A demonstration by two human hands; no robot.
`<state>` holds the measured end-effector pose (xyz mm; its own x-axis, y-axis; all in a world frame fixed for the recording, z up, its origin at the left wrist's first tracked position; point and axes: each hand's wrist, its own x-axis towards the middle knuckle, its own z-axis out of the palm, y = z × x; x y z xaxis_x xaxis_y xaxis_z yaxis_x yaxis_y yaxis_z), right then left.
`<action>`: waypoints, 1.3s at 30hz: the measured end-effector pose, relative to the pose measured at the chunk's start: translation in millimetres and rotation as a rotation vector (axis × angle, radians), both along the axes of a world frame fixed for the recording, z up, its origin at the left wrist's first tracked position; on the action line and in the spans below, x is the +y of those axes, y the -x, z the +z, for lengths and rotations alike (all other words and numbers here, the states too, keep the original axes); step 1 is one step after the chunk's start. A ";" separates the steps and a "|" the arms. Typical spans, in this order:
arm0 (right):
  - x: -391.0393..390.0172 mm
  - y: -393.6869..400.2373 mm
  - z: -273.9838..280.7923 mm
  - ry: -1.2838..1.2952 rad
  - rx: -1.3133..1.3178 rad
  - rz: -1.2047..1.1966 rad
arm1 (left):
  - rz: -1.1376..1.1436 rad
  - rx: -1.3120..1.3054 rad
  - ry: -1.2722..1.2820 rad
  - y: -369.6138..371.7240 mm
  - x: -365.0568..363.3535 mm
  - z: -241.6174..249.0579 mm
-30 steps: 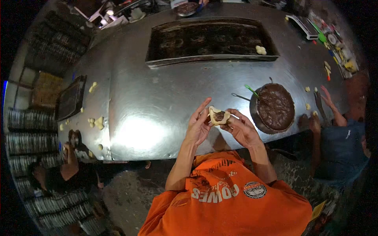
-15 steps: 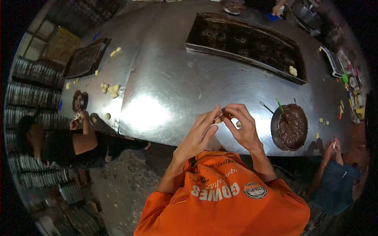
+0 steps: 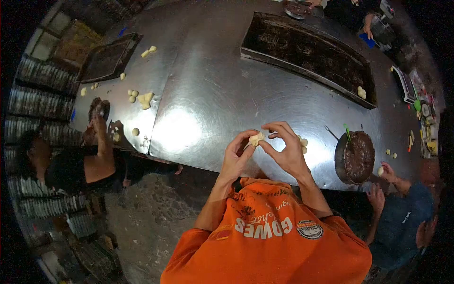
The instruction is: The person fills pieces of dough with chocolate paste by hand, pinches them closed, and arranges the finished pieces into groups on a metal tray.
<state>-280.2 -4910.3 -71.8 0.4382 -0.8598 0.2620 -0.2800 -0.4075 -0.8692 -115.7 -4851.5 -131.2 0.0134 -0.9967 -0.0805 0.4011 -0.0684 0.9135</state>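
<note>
A small pale dough piece [image 3: 256,138] is pinched by the fingers of my left hand [image 3: 236,154], above the near edge of the metal table [image 3: 213,99]. My right hand [image 3: 288,154] is just to its right, thumb and fingers spread apart, with the thumb tip close to the dough; whether it touches is unclear. Behind my right fingers, more dough balls [image 3: 303,142] lie on the table, partly hidden. A round pan of dark brown filling [image 3: 360,156] stands to the right, with a green-handled utensil [image 3: 347,132] in it.
A long dark tray [image 3: 307,54] lies at the back, dough balls [image 3: 362,92] in its right corner. A smaller tray [image 3: 109,57] and dough pieces [image 3: 145,100] are at left. Co-workers are at the left [image 3: 66,165], right [image 3: 402,217] and far side [image 3: 350,9].
The dough piece now shows a pale, gathered surface where brown filling showed before. My right fingers have moved apart from it. The right co-worker's hands have separated, and the view has shifted.
</note>
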 end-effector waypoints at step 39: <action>-10.4 -5.0 -179.8 0.522 0.508 0.075 | 0.456 -0.356 -0.039 -69.3 17.7 -22.7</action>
<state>-275.1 -4920.7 -251.6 0.6677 -0.6413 0.3779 -0.5519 -0.7672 -0.3269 -46.4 -4833.7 -153.8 0.4735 -0.8803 -0.0287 0.0666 0.0033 0.9978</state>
